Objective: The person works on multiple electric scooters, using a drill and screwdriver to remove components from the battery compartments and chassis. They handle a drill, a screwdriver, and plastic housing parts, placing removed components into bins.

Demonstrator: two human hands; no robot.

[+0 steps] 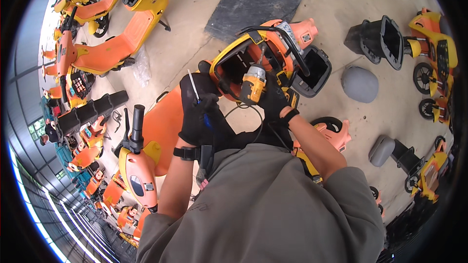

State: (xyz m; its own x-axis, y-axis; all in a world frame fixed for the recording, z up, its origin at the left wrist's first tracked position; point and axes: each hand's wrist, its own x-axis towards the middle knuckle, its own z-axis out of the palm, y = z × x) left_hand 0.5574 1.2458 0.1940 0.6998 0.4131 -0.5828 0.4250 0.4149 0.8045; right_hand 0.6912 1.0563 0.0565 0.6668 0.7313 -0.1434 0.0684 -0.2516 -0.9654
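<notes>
My left hand [197,125], in a black glove, is closed around a screwdriver [193,85]; its bare metal shaft points up and part of its blue handle shows below the fingers. In my right hand [274,101], also gloved, is a yellow and black cordless drill [253,87]. The drill's long bit points away from me, over the open seat compartment of an orange and yellow scooter [168,109]. Whether the bit touches a screw there I cannot tell. A black storage bin [314,73] lies beside the scooter's rear, right of the drill.
A grey seat [360,84] and another black bin [385,41] lie on the concrete floor at the right. More orange and yellow scooters [109,43] stand at the left and right. A dark mat [258,2] lies ahead, and clear plastic wrap [141,68] at the left.
</notes>
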